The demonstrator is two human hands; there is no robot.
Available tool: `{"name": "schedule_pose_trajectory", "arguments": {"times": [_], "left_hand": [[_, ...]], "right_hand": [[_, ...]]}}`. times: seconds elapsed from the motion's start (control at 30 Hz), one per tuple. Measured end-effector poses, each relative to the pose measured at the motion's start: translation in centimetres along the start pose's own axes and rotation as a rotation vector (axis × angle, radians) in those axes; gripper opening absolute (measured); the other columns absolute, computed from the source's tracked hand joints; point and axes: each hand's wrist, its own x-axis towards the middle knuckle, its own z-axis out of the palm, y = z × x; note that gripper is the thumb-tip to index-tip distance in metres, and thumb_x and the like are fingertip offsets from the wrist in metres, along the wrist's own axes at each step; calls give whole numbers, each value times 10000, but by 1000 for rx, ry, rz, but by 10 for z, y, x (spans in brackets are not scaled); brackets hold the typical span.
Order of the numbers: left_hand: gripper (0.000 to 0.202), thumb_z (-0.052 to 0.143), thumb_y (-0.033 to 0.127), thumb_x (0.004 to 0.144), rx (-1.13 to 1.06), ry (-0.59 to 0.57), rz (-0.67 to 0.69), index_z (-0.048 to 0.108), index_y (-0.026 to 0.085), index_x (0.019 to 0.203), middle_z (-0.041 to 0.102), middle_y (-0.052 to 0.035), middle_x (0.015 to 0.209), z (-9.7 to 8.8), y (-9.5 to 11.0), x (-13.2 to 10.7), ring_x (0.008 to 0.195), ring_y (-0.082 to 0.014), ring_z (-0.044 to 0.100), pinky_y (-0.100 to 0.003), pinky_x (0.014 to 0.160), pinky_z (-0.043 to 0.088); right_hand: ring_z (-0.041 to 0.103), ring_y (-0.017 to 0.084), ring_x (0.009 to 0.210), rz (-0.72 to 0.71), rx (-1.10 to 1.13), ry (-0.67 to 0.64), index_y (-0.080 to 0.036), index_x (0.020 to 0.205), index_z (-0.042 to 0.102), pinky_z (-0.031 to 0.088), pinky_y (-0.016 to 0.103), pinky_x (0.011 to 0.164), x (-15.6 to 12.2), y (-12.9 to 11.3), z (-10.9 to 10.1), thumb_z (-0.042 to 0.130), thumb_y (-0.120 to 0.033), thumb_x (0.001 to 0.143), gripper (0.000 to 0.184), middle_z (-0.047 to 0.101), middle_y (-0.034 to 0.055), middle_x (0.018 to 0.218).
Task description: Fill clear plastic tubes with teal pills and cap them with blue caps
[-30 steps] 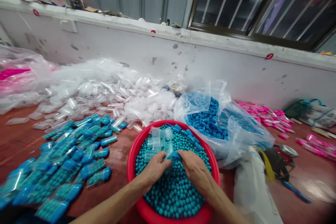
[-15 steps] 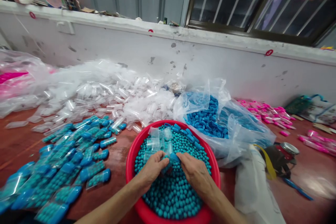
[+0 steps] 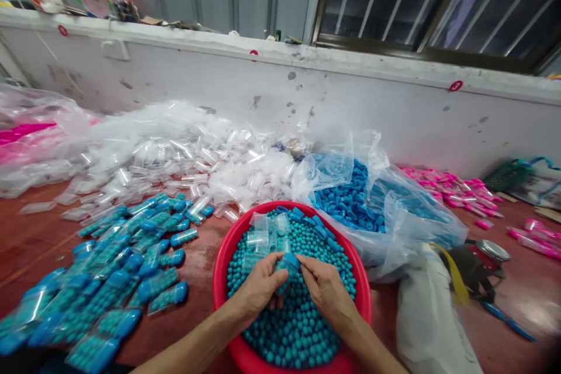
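Observation:
Above a red basin [image 3: 220, 257] of teal beads [image 3: 302, 327], my left hand [image 3: 262, 285] is closed around a small clear container [image 3: 284, 281] that has beads in it. A blue cap [image 3: 290, 261] sits at the container's top end. My right hand [image 3: 326, 286] pinches the cap's right edge with thumb and fingertips. Clear empty containers [image 3: 258, 239] lie on the beads just beyond my left hand. Loose blue caps [image 3: 322, 227] rest along the basin's far right side. My fingers partly cover the container.
Capped, bead-filled containers [image 3: 118, 280] are heaped at the left. Behind them spreads a pile of empty clear containers [image 3: 175, 152]. A plastic bag of blue caps [image 3: 350, 198] stands behind the basin's right side. Pink-capped containers [image 3: 456, 187] and a lidded jar [image 3: 491, 251] lie farther right.
Both hands stay together over the basin. The container and its cap have tilted more upright, and the cap shows more clearly. The whole view has shifted slightly.

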Motion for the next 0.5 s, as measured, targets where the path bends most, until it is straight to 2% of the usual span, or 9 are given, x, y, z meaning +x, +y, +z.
{"name": "schedule_pose_trajectory", "arguments": {"times": [0.1, 0.3, 0.4, 0.5], "left_hand": [[566, 566, 484, 682, -7, 28, 14, 418, 152, 1117, 537, 37, 606, 1, -1, 0, 342, -47, 441, -145, 301, 247], [648, 586, 464, 667, -17, 58, -16, 374, 154, 1195, 531, 43, 596, 1, 0, -1, 320, -38, 412, -149, 301, 246], [583, 584, 422, 673, -29, 100, -34, 404, 160, 1162, 499, 62, 566, 2, 3, -2, 314, -31, 374, -146, 295, 234], [487, 576, 364, 682, -33, 165, -31, 440, 165, 1104, 432, 86, 525, 5, 5, -2, 326, -33, 348, -144, 295, 238]], "right_hand": [[621, 165, 767, 35, 24, 21, -212, 961, 642, 471, 262, 708, 0, -2, -1, 362, -186, 866, 297, 675, 37, 854], [610, 150, 711, 13, 83, -22, -203, 898, 649, 453, 231, 665, 1, -3, -4, 388, -205, 862, 263, 656, 16, 751], [585, 132, 664, -33, 89, -97, -198, 801, 640, 434, 217, 627, 3, -3, -7, 378, -215, 874, 273, 631, 3, 700], [559, 126, 654, -101, 61, -134, -187, 788, 623, 419, 217, 621, 5, 1, -8, 373, -212, 878, 267, 609, 9, 697]]}}
